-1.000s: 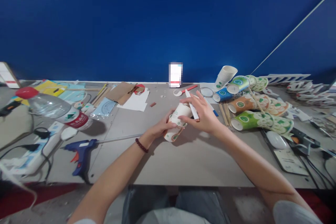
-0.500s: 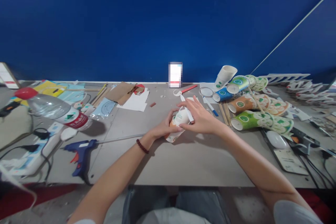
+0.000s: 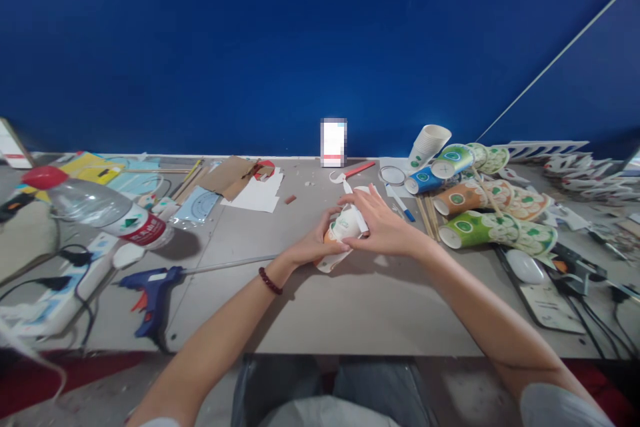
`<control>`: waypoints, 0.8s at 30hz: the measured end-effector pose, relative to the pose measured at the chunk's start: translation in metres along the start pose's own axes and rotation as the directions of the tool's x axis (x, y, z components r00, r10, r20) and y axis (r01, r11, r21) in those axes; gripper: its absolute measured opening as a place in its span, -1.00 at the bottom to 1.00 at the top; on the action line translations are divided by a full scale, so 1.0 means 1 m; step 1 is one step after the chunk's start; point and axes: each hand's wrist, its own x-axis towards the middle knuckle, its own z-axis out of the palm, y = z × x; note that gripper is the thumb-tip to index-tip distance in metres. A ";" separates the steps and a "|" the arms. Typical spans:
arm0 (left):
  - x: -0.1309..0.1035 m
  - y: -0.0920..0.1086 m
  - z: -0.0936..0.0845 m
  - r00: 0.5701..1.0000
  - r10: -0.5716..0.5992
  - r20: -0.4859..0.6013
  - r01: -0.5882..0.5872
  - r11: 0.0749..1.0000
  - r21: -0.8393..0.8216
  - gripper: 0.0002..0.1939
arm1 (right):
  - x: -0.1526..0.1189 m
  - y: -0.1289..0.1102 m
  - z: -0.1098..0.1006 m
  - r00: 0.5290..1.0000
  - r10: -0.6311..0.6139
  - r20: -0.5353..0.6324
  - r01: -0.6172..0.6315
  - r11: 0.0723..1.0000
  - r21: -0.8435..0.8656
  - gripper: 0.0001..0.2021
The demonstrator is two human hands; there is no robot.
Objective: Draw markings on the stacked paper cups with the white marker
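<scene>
Above the middle of the table, both my hands are around an orange and white paper cup [image 3: 346, 223] lying tilted. My left hand [image 3: 310, 243] grips its left side, thumb along the near side. On the right, my right hand [image 3: 387, 223] is curved over the cup with its thumb against it and its fingers across the far side. A white strip [image 3: 358, 212] with a reddish-brown end lies along the cup beside the right palm; how it is attached I cannot tell. The fingertips on the far side are partly hidden.
Left: a blue glue gun [image 3: 153, 290], a water bottle [image 3: 113, 210] and a power strip [image 3: 83, 293]. Right: decorated paper cups [image 3: 465, 230], stacked white cups [image 3: 430, 143], wooden sticks [image 3: 429, 217] and a blue marker [image 3: 403, 207]. A phone [image 3: 333, 143] stands against the wall.
Almost nothing differs. Both hands keep their hold on the cup, and the view has shifted very slightly.
</scene>
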 end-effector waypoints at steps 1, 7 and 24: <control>0.000 0.001 0.001 1.000 0.002 0.002 -0.002 1.000 0.011 -0.17 | 0.000 0.000 -0.001 1.000 -0.003 0.004 0.003 1.000 0.005 -0.48; -0.002 0.001 0.005 1.000 -0.010 -0.008 0.011 0.998 0.060 -0.09 | -0.002 -0.001 -0.010 0.997 0.019 0.073 -0.021 0.999 0.039 -0.45; -0.003 -0.003 0.012 0.995 0.094 0.007 -0.095 0.990 0.109 -0.01 | -0.006 -0.005 -0.008 0.994 0.018 0.110 -0.018 1.000 -0.009 -0.40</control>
